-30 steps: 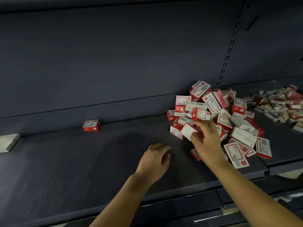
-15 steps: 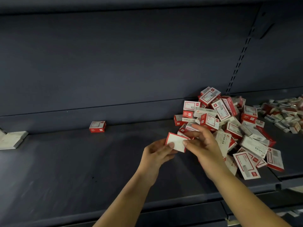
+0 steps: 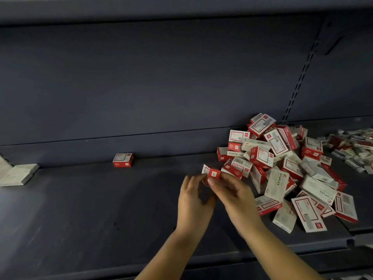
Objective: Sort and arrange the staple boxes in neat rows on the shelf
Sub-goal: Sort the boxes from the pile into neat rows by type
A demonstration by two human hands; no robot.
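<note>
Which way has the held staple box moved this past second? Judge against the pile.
Yes: the held staple box has come left off the pile's edge, toward the lone box; left hand and right hand both grip it.

The scene is dim and bluish-grey. Soft light falls from around 12 o'clock, leaving the shelf [image 3: 84, 201] with a faint sheen at 9 o'clock. Both hands are motion-blurred. Straight lines bow toward the edges, and the far pile [image 3: 355, 146] at 3 o'clock looks smeared.

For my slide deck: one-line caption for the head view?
Both hands hold one staple box beside the jumbled pile; a lone box sits placed.
</note>
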